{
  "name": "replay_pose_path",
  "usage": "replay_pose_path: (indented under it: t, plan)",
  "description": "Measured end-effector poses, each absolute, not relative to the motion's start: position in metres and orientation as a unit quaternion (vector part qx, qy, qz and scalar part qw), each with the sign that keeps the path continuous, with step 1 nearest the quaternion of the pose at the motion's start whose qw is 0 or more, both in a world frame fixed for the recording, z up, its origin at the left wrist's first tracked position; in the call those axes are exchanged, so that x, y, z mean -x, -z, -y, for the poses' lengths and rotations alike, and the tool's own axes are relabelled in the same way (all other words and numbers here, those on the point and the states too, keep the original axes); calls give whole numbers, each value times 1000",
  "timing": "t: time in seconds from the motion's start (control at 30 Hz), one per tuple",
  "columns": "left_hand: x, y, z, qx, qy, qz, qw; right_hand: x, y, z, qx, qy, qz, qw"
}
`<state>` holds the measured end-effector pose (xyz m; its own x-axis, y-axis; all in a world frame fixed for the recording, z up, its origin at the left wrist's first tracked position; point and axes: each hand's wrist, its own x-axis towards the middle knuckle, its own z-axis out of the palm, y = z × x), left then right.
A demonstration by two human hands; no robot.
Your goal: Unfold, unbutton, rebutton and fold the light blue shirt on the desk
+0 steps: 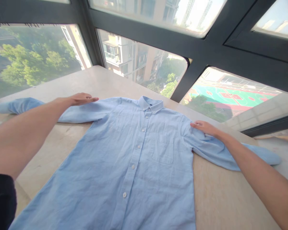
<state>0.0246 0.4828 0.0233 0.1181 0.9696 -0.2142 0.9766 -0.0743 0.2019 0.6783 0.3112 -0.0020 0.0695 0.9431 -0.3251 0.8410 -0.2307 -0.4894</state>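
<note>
A light blue button-up shirt [134,153] lies spread front side up, its collar at the far end and both sleeves stretched outward. White buttons run down its front, and a chest pocket shows on the right half. My left hand [83,98] is at the upper edge of the left sleeve, fingers bent and closed on the cloth. At the right shoulder, my right hand [205,127] pinches the top of the other sleeve, which is creased beneath it. The fingertips of both hands are partly hidden. The lower hem lies outside the view.
The shirt rests on a pale, marbled ledge [220,195]. Dark window frames [144,35] border it at the back and right. Through the glass, trees [26,64], buildings and a sports court [232,95] are visible below. A dark sleeve [2,201] covers my left upper arm.
</note>
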Motion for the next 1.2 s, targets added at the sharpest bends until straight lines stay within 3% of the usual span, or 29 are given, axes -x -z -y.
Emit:
replay_pose_path:
  t: [0.13, 0.3, 0.57, 0.73, 0.93, 1.2]
  plan:
    - [-4, -28, -476, -722, 114, -664, 156, -687, -7, -289, 697, -331, 630, 90]
    - [-9, -29, -464, -628, 118, -769, 15, -703, 0, -281, 758, -157, 620, 129]
    - [-57, -10, -440, -593, -132, -792, -60, -688, 13, -277, 789, 25, 588, 173]
    - [-100, -8, -416, -664, -224, -711, -61, -644, 16, -267, 704, 103, 673, 203]
    - [-130, 19, -366, -802, -112, -585, -46, -578, 37, -254, 616, 66, 774, 129]
    - [-90, 38, -369, -810, -9, -586, 20, -618, 71, -265, 703, -45, 708, 51]
